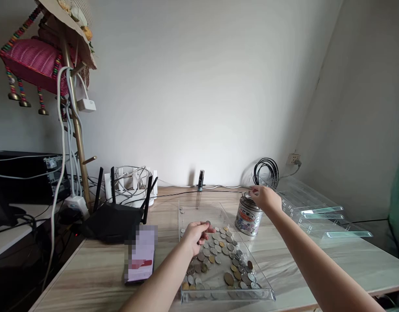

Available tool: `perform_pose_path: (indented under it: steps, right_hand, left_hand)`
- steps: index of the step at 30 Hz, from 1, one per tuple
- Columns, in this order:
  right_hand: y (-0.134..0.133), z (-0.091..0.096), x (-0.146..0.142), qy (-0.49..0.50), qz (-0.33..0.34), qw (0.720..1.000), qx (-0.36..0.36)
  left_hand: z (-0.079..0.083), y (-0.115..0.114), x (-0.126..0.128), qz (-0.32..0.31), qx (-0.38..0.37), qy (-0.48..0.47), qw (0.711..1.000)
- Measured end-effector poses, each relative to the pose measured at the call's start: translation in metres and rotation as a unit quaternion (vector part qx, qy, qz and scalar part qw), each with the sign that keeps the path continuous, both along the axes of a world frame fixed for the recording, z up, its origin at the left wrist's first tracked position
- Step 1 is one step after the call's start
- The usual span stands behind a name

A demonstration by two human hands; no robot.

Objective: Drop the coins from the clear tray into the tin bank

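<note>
A clear plastic tray (228, 295) lies on the table with many silver and brass-coloured coins (228, 278) spread over it. Above its middle, my left hand (197, 237) pinches a coin (208, 222) between thumb and finger, the other fingers curled. A printed metal can (248, 220) stands upright against the tray's right side. Over the can's top is my right hand (264, 197), its fingers drawn together near the rim. Whatever those fingers hold is too small to make out, and the can's inside is hidden.
A phone (141, 255) lies left of the tray, by a black router (113, 220). Behind them sits a white router with tangled cables (134, 184). A small dark bottle (201, 180) stands near the wall. Clear plastic panels (319, 214) and a black cable coil (266, 170) are at right.
</note>
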State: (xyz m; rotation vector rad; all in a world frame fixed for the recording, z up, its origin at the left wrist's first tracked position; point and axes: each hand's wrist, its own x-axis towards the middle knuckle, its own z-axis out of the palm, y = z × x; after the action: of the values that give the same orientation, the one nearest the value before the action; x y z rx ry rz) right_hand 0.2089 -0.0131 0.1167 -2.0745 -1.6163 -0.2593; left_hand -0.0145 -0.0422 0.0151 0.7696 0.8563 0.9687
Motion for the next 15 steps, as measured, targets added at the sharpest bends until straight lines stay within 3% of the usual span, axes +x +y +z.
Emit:
perform_pose_path:
  steps: [3, 6, 7, 11, 13, 15]
  right_hand:
    - [-0.011, -0.020, -0.030, 0.047, 0.137, 0.989, -0.022]
    - [-0.024, -0.048, -0.068, 0.088, 0.296, 0.948, -0.078]
    - [-0.027, -0.057, -0.079, 0.089, 0.321, 0.939, -0.083]
    - [-0.033, -0.068, -0.102, 0.097, 0.334, 0.935, -0.067]
    - [-0.029, -0.057, -0.094, 0.099, 0.311, 0.944, -0.044]
    - [-0.023, -0.039, -0.072, 0.084, 0.243, 0.966, -0.001]
  left_hand:
    - [0.000, 0.000, 0.000, 0.000, -0.010, -0.019, 1.000]
    - [0.002, -0.001, 0.000, 0.006, -0.030, -0.038, 0.999]
    - [0.003, -0.002, 0.000, 0.006, -0.033, -0.042, 0.999]
    - [0.002, -0.002, 0.000, -0.013, -0.044, -0.061, 0.997]
    - [-0.001, 0.000, 0.000, -0.008, -0.087, -0.082, 0.993]
    - [-0.004, 0.002, 0.000, 0.025, -0.146, -0.109, 0.983]
